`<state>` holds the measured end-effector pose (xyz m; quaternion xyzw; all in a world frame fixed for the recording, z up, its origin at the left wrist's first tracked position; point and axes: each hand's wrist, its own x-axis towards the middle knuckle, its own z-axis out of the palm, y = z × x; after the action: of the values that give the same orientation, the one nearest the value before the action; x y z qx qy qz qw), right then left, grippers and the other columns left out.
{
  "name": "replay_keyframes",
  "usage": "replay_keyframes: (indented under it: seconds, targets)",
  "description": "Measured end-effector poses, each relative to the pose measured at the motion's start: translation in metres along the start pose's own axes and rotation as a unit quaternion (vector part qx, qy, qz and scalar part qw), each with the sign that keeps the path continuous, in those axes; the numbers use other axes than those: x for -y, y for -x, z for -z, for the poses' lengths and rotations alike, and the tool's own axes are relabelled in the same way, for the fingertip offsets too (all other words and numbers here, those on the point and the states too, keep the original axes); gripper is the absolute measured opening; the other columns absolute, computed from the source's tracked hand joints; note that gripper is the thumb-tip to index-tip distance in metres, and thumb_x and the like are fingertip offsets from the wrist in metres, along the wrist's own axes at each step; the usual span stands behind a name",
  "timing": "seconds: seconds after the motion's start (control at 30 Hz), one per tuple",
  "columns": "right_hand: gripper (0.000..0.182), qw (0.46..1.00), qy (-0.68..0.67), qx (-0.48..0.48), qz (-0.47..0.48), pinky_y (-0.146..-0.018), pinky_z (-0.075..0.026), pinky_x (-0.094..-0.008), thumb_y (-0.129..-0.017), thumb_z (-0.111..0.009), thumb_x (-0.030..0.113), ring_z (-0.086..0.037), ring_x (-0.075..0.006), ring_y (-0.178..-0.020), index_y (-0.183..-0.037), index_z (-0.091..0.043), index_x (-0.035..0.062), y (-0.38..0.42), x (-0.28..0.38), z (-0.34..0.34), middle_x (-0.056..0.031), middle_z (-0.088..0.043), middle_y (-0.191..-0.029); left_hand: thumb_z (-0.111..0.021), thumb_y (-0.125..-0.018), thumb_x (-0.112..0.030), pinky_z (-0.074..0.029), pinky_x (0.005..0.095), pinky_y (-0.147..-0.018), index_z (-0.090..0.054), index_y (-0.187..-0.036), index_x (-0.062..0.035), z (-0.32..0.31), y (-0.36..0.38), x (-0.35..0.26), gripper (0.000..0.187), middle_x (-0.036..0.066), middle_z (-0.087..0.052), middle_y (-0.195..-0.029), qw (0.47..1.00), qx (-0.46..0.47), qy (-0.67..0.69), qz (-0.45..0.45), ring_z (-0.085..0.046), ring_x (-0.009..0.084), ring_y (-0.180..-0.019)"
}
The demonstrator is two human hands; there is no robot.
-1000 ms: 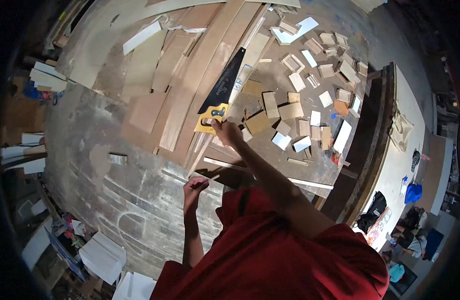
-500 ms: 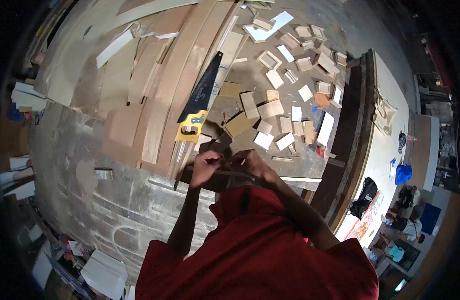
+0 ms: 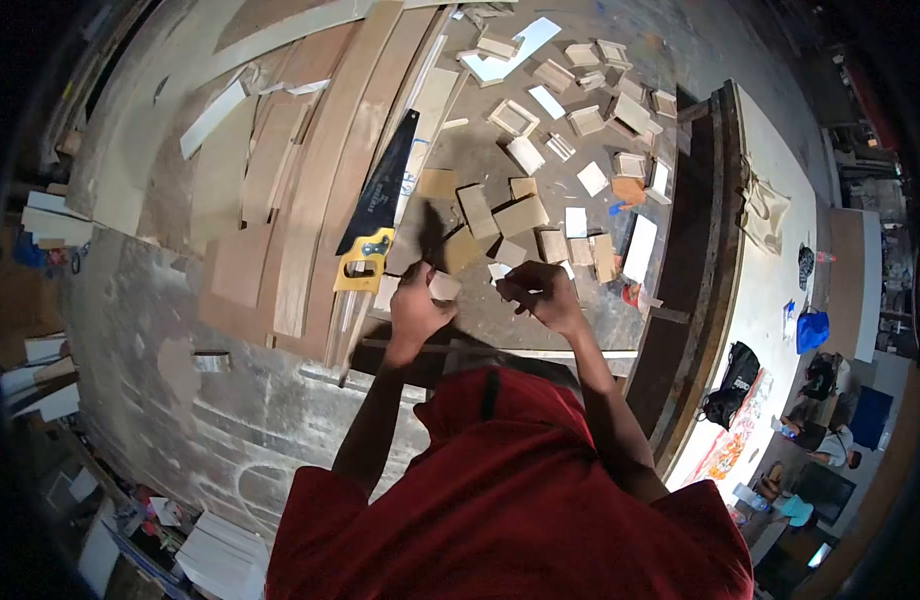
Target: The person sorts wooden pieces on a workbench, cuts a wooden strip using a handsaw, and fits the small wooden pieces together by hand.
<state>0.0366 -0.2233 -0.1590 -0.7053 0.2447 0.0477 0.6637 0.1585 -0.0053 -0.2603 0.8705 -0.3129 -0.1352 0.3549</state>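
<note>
We could pass over the grey worktop (image 3: pixel 300 425), nearer than the planks (image 3: pixel 325 185); the saw (image 3: pixel 378 190) lies along their right side, and blocks, seemingly loose, (image 3: pixel 521 216) crowd beyond it.

A small pale wooden block (image 3: pixel 444 287) is showing right beside the left hand (image 3: pixel 421 308); a yellow-handled saw (image 3: pixel 377 200) is lying nearby along the boards (image 3: pixel 332 190), its dark blade slanting away.

Your saw (image 3: pixel 379 195) has a black blade and yellow handle (image 3: pixel 364 262); your shirt (image 3: pixel 520 490) at six o'clock is red.
</note>
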Motion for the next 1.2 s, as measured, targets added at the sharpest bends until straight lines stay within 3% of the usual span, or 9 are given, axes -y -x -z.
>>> replay_keyframes:
  seconds: [0.13, 0.2, 0.37, 0.6, 0.63, 0.83, 0.93, 1.03, 1.2]
  targets:
    - [0.012, 0.993, 0.089, -0.049, 0.067, -0.062, -0.057, -0.0267, -0.092, -0.074, 0.004, -0.070, -0.0134, -0.077, -0.099, -0.070, -0.0043, 0.028, 0.045, 0.015, -0.0090, -0.074, -0.091, -0.084, -0.079, -0.032, -0.055, 0.0437, -0.082, -0.052, -0.120, -0.0055, 0.066, 0.004, -0.089, 0.059, 0.017, -0.068, -0.106, 0.957, 0.118, 0.259, 0.051, -0.067, 0.0321, -0.100]
    - [0.010, 0.970, 0.165, -0.048, 0.171, -0.062, -0.057, -0.0264, -0.089, -0.075, 0.001, -0.070, -0.0115, -0.079, -0.098, -0.071, -0.0019, 0.043, 0.080, 0.025, -0.0074, -0.074, -0.089, -0.081, -0.082, -0.033, -0.053, 0.0426, -0.086, -0.048, -0.127, -0.0052, 0.094, 0.011, -0.132, 0.062, 0.019, -0.066, -0.110, 0.955, 0.128, 0.266, 0.040, -0.066, 0.0319, -0.103]
    - [0.018, 0.953, 0.202, -0.020, 0.224, -0.061, -0.055, -0.0253, -0.083, -0.079, 0.000, -0.072, -0.0150, -0.081, -0.099, -0.076, 0.0048, 0.079, 0.136, 0.049, -0.0078, -0.076, -0.096, -0.067, -0.093, -0.030, -0.045, 0.0421, -0.101, -0.025, -0.141, 0.0002, 0.122, 0.026, -0.203, 0.070, 0.028, -0.056, -0.119, 0.946, 0.144, 0.291, 0.008, -0.060, 0.0382, -0.115]
    - [0.020, 0.944, 0.162, -0.026, 0.288, -0.058, -0.055, -0.0263, -0.080, -0.079, 0.002, -0.070, -0.0157, -0.074, -0.100, -0.076, 0.0075, 0.112, 0.148, 0.092, -0.0070, -0.074, -0.089, -0.065, -0.095, -0.017, -0.045, 0.0427, -0.101, -0.023, -0.142, 0.0018, 0.121, 0.027, -0.272, 0.066, 0.025, -0.058, -0.123, 0.957, 0.146, 0.224, -0.113, -0.061, 0.0368, -0.114]
    - [0.020, 0.943, 0.161, -0.026, 0.289, -0.058, -0.055, -0.0263, -0.080, -0.079, 0.002, -0.070, -0.0157, -0.074, -0.100, -0.076, 0.0075, 0.115, 0.146, 0.100, -0.0070, -0.074, -0.089, -0.063, -0.096, -0.012, -0.046, 0.0415, -0.100, -0.025, -0.141, 0.0013, 0.118, 0.029, -0.288, 0.060, 0.023, -0.060, -0.120, 0.939, 0.148, 0.306, -0.051, -0.062, 0.0344, -0.112]
    - [0.018, 0.940, 0.134, -0.059, 0.308, -0.059, -0.055, -0.0269, -0.079, -0.079, 0.002, -0.070, -0.0168, -0.073, -0.096, -0.077, 0.0074, 0.136, 0.143, 0.145, -0.0074, -0.075, -0.088, -0.063, -0.095, -0.007, -0.053, 0.0406, -0.081, -0.030, -0.137, 0.0001, 0.097, 0.021, -0.339, 0.054, 0.021, -0.065, -0.103, 0.953, 0.144, 0.267, -0.028, -0.068, 0.0315, -0.092]
    - [0.018, 0.939, 0.131, -0.064, 0.312, -0.058, -0.055, -0.0274, -0.080, -0.078, 0.002, -0.070, -0.0173, -0.073, -0.096, -0.077, 0.0070, 0.142, 0.139, 0.162, -0.0080, -0.075, -0.088, -0.065, -0.095, -0.006, -0.049, 0.0350, -0.089, -0.035, -0.137, -0.0029, 0.087, 0.017, -0.357, 0.052, 0.013, -0.066, -0.103, 0.954, 0.153, 0.258, -0.011, -0.065, 0.0215, -0.097]
    - [0.018, 0.936, 0.119, -0.069, 0.325, -0.058, -0.054, -0.0273, -0.079, -0.078, 0.001, -0.070, -0.0175, -0.073, -0.096, -0.077, 0.0069, 0.145, 0.131, 0.177, -0.0080, -0.074, -0.088, -0.063, -0.095, -0.008, -0.053, 0.0418, -0.076, -0.032, -0.135, -0.0010, 0.077, 0.015, -0.368, 0.051, 0.021, -0.066, -0.098, 0.961, 0.143, 0.233, -0.048, -0.069, 0.0333, -0.086]
    - [0.018, 0.930, 0.121, -0.094, 0.334, -0.057, -0.054, -0.0271, -0.079, -0.078, 0.000, -0.069, -0.0172, -0.073, -0.096, -0.077, 0.0064, 0.152, 0.128, 0.185, -0.0069, -0.073, -0.086, -0.063, -0.095, -0.008, -0.053, 0.0424, -0.077, -0.032, -0.134, -0.0007, 0.071, 0.012, -0.384, 0.051, 0.023, -0.066, -0.099, 0.960, 0.157, 0.231, -0.035, -0.068, 0.0341, -0.088]
